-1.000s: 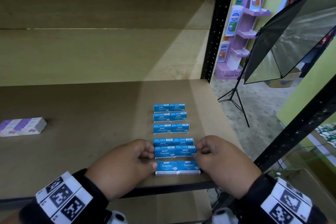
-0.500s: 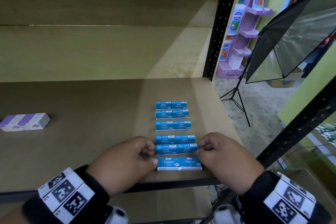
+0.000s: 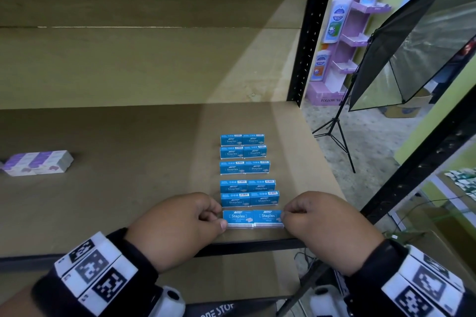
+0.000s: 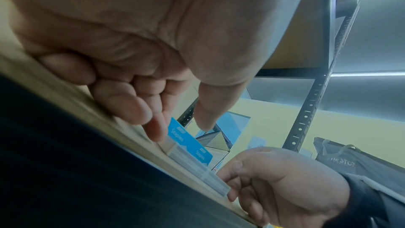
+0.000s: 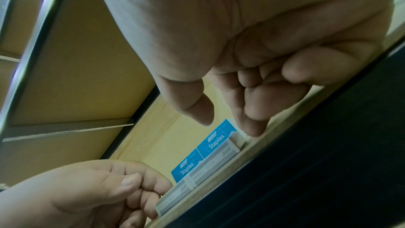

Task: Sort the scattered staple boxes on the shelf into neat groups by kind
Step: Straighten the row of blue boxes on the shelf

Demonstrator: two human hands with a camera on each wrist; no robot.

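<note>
Blue staple boxes (image 3: 244, 167) stand in a column of side-by-side pairs on the shelf board (image 3: 128, 188), running from the front edge backwards. The front pair (image 3: 253, 218) lies flat, labels up. My left hand (image 3: 219, 219) pinches its left end with curled fingers and thumb. My right hand (image 3: 284, 216) pinches its right end the same way. In the left wrist view the left hand (image 4: 179, 127) meets the pair (image 4: 190, 146). In the right wrist view the right hand (image 5: 228, 126) straddles the end of the pair (image 5: 210, 146). A purple-and-white pack (image 3: 36, 166) lies far left.
The shelf's black front rail (image 3: 244, 248) runs just below the front pair. A black upright post (image 3: 309, 33) bounds the shelf on the right. Beyond it stand a purple display rack (image 3: 342, 33) and a softbox light on a tripod (image 3: 412, 46).
Both hands have moved from the second pair of blue boxes towards me and now hold the front pair by its ends. The other pairs have stayed put.
</note>
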